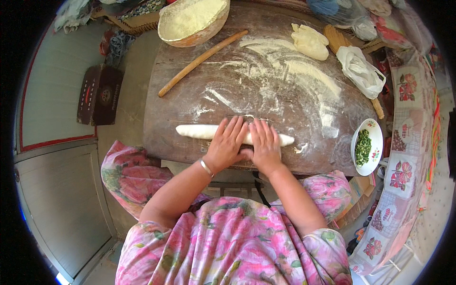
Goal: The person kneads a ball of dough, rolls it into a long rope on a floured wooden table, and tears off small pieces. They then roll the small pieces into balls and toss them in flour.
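Note:
A long white roll of dough [195, 131] lies crosswise near the front edge of a dark wooden table [171, 114]. My left hand [226, 143] rests palm down over its middle, with a metal bangle on the wrist. Beside it my right hand [265, 145] presses on the roll too, slightly blurred. The thumbs nearly meet, and neither hand is wrapped around the dough. Both tapered ends of the roll stick out, while its centre is hidden beneath my hands. Dry flour [267, 89] is smeared over the board beyond my fingers.
A wooden rolling pin [203, 64] lies at the back left below a bowl of flour [194, 39]. Another dough lump [310, 42] sits at the back right, near a brush [336, 37] and a white plastic bag [359, 71]. Chopped greens [363, 148] fill a white bowl [376, 142] at the right edge.

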`<state>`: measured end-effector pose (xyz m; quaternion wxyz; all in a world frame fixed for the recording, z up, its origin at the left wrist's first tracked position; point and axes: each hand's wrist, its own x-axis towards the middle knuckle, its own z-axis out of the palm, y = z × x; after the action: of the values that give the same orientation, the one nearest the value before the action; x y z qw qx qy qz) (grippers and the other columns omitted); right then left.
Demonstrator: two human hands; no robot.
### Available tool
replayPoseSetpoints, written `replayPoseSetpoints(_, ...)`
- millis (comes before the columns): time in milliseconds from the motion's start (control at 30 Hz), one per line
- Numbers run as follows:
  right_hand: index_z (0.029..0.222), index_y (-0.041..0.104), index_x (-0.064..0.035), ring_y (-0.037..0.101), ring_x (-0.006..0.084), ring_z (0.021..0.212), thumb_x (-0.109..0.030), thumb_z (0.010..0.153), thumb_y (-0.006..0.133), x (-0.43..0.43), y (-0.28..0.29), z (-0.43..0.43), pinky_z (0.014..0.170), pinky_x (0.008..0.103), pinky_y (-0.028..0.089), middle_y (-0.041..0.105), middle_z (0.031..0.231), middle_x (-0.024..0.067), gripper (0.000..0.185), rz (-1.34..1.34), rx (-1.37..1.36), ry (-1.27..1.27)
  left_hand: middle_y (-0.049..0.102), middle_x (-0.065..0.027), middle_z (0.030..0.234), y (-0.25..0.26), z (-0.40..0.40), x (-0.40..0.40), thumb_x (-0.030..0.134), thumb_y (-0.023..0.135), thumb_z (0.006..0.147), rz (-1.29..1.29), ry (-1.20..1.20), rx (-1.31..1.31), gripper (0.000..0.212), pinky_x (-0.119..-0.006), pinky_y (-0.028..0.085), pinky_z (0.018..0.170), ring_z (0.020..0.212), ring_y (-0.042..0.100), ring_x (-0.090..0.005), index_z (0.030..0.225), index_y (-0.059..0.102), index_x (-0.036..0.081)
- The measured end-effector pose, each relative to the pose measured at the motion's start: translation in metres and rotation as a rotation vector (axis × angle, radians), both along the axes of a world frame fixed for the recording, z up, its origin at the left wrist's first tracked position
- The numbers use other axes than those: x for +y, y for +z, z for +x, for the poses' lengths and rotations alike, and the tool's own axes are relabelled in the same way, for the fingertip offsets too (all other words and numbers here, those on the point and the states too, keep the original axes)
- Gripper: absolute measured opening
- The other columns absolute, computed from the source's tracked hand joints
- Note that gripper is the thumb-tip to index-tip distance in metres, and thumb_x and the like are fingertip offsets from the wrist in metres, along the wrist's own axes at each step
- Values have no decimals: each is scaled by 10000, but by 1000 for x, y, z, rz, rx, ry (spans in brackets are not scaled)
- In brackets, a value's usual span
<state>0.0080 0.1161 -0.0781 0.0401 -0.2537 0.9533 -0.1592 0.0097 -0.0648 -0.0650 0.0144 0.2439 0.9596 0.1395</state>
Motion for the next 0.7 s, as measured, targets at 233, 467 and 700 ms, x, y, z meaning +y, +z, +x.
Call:
replayPoseSetpoints(233, 1412, 404, -90, 314, 303, 1376, -554, 870, 541, -15, -5, -83, 1119, 498, 227, 347, 1499, 124, 727, -19, 158, -202, 353, -156, 1494, 4, -75, 11, 547, 719, 708, -56, 203, 8, 966, -491, 160, 1162, 1409, 285, -289, 1430, 344, 26)
replayPoseSetpoints(467, 1422, 399, -172, 318, 335, 1362, -440, 736, 736, 13, 11, 11, 1113, 523, 226, 339, 1493, 89, 811, -10, 32, 41, 311, -159, 1513, 12, 24, -5, 585, 713, 672, -47, -10, -84, 1032, -493, 162, 1159, 1412, 274, -321, 1456, 310, 49)
replayPoseSetpoints(700, 1433, 371, -117, 312, 290, 1378, -483, 810, 658, 3, 4, -31, 1127, 501, 212, 347, 1494, 107, 777, 62, 73, -10, 372, -136, 1489, 6, -17, -1, 650, 614, 738, -55, 26, -29, 975, -483, 136, 1171, 1408, 298, -276, 1457, 323, 60)
